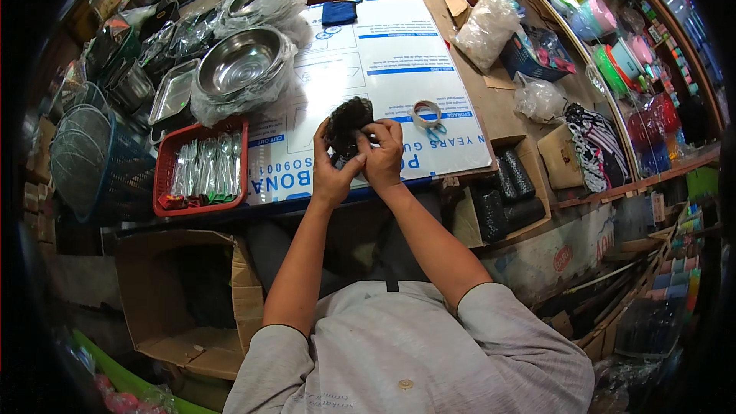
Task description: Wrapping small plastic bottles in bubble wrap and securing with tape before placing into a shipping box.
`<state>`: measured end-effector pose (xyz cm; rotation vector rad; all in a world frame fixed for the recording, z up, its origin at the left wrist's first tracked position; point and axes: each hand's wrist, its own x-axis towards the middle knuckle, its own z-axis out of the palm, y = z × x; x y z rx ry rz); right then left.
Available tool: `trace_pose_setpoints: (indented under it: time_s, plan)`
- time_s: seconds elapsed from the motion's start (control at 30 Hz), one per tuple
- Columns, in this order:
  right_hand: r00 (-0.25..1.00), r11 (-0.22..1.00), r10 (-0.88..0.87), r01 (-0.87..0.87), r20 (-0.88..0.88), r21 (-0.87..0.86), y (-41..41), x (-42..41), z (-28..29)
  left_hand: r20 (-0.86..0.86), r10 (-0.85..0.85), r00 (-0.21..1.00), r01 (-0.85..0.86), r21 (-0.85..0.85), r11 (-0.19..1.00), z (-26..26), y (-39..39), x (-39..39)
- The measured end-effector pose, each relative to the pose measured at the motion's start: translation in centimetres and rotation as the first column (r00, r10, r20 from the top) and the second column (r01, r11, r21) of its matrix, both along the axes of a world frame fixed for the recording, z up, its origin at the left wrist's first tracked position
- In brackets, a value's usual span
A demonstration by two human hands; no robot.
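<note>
Above the front of the white printed board (397,83), both hands hold a small bundle of black, bumpy sheet material (349,118). Whether it is bubble wrap or netting I cannot tell. My left hand (332,169) grips it from the left and below, with the thumb pointing across towards the right hand. The fingertips of my right hand (382,152) pinch its right side. What lies inside the bundle is hidden. Right of the hands, a roll of clear tape (426,113) rests on the board beside light-blue-handled scissors (435,133).
Left of the board stand a red plastic basket (244,169) of wrapped cutlery and stacked steel bowls (238,63). A dark blue cloth item (339,13) lies at the far edge. Below right, a cardboard box (532,184) holds black rolls; an open carton (244,287) stands lower left.
</note>
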<state>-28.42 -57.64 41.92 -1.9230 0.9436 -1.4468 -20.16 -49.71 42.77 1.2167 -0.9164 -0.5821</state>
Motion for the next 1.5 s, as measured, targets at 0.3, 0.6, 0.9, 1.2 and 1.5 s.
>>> trace_pose_setpoints:
  time_s: [0.3,0.6,0.9,1.2,1.5]
  plan:
    - [0.904,0.928,0.354,-0.371,-0.239,-0.026,-1.8,-1.8,0.4,0.195,-0.137,0.971,0.109,0.150,0.983,0.4,0.7,2.3]
    - [0.871,0.915,0.381,-0.403,-0.310,-0.007,-1.4,-2.0,1.1,0.256,-0.228,0.939,0.181,0.192,0.964,1.4,1.1,3.7]
    - [0.860,0.948,0.303,-0.318,-0.411,0.034,-1.0,-1.2,1.0,0.297,-0.189,0.936,0.129,0.209,0.969,1.3,1.7,3.2]
    - [0.911,0.929,0.368,-0.370,-0.185,0.028,-0.8,-0.7,-0.3,-0.057,-0.183,0.981,0.190,0.164,0.968,0.1,1.0,5.8]
    - [0.848,0.848,0.515,-0.482,-0.125,0.220,-2.5,-0.7,0.0,0.284,-0.063,0.957,0.020,0.151,0.988,-0.2,0.7,4.7]
